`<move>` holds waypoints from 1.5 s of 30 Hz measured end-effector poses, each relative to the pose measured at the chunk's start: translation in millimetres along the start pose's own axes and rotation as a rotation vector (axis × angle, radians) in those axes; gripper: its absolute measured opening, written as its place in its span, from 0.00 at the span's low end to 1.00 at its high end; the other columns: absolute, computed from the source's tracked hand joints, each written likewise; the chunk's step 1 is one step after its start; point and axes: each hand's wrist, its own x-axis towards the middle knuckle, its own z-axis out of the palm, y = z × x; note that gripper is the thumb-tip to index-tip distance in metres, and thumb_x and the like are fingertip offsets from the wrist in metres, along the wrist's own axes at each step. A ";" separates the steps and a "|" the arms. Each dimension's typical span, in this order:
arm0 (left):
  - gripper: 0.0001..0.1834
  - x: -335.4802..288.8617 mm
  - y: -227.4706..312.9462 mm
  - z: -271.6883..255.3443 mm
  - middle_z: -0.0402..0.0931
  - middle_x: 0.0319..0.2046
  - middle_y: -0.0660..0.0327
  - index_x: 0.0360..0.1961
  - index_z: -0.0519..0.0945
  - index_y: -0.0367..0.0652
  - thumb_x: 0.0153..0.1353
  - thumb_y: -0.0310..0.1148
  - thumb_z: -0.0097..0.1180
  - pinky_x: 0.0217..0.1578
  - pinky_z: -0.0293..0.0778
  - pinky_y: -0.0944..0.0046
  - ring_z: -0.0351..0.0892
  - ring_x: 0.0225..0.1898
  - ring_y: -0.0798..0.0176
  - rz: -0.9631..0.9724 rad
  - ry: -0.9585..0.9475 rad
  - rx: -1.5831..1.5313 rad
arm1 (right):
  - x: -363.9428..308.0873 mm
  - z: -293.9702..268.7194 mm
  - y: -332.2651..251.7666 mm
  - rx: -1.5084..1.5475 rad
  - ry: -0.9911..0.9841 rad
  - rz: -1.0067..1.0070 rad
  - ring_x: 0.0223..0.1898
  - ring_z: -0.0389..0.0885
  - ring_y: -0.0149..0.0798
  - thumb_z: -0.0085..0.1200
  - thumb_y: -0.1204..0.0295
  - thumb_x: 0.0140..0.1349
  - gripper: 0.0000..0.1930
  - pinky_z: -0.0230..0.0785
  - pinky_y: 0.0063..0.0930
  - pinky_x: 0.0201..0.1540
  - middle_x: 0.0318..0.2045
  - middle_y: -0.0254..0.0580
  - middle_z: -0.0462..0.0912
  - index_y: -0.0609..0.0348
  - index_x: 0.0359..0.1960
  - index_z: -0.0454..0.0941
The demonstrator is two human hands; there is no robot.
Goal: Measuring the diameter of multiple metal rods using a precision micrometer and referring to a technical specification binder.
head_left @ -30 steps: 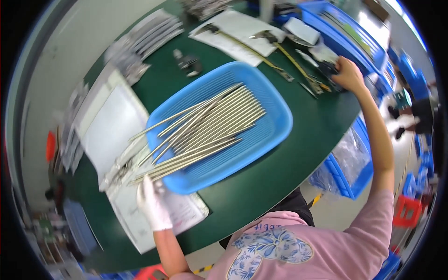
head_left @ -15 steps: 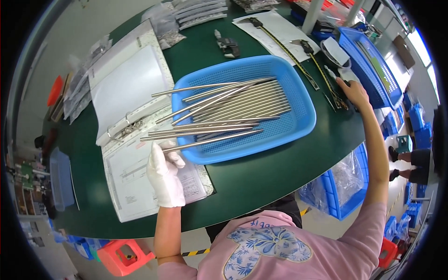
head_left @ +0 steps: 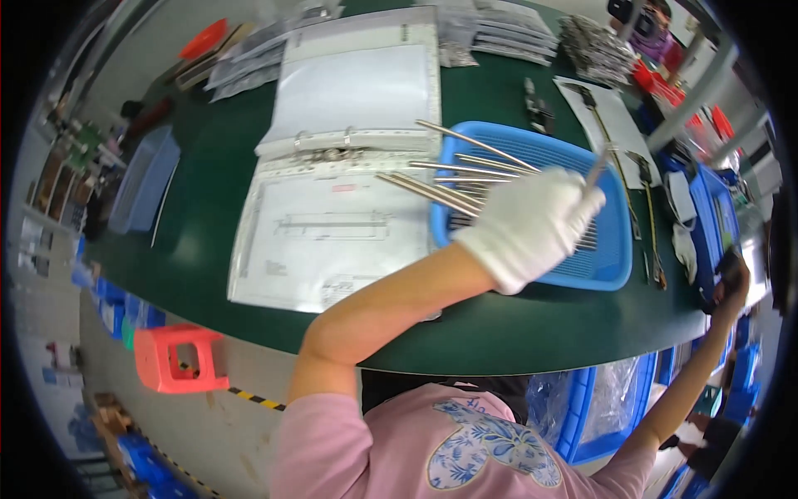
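My left hand (head_left: 532, 224), in a white glove, is over the blue perforated basket (head_left: 619, 270). Its fingers are closed on a metal rod (head_left: 598, 166), which points up and away and is blurred. Several more thin metal rods (head_left: 428, 193) lie in the basket, some with their ends jutting over its left rim. My bare right hand (head_left: 733, 291) is out at the far right, closed around a dark-bodied micrometer (head_left: 731, 263), partly hidden and blurred.
An open ring binder (head_left: 332, 224) with a drawing lies left of the basket. Behind it are another micrometer (head_left: 539, 112), calipers (head_left: 647, 170) and bagged parts (head_left: 515, 33). A white glove (head_left: 684, 249) lies at right; a red stool (head_left: 179, 358) stands below.
My left hand has moved right with the rod, from the basket's left end to over it. My right hand has drawn the micrometer off the table toward me and right. The view has turned left.
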 end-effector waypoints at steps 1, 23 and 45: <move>0.20 -3.4 -11.6 8.6 0.72 0.18 0.53 0.22 0.73 0.39 0.59 0.44 0.39 0.29 0.67 0.58 0.73 0.25 0.50 -0.081 -0.123 0.020 | -13.6 51.4 -31.0 0.529 -0.440 0.018 0.20 0.68 0.26 0.35 0.62 0.58 0.25 0.62 0.21 0.25 0.47 0.50 0.71 0.67 0.53 0.61; 0.18 15.2 -43.8 25.8 0.65 0.10 0.65 0.22 0.68 0.44 0.62 0.44 0.38 0.13 0.59 0.76 0.62 0.10 0.73 -0.363 0.004 -1.538 | -29.8 283.4 -109.3 0.819 -0.572 0.028 0.07 0.61 0.31 0.34 0.54 0.60 0.18 0.54 0.18 0.08 0.25 0.39 0.63 0.58 0.28 0.57; 0.17 11.2 -48.3 8.1 0.65 0.14 0.64 0.22 0.64 0.48 0.63 0.45 0.35 0.12 0.55 0.76 0.61 0.12 0.72 -0.358 0.128 -1.503 | -7.2 378.0 -100.3 1.064 -0.529 0.240 0.07 0.64 0.33 0.20 0.41 0.56 0.42 0.54 0.16 0.06 0.20 0.56 0.76 0.73 0.23 0.74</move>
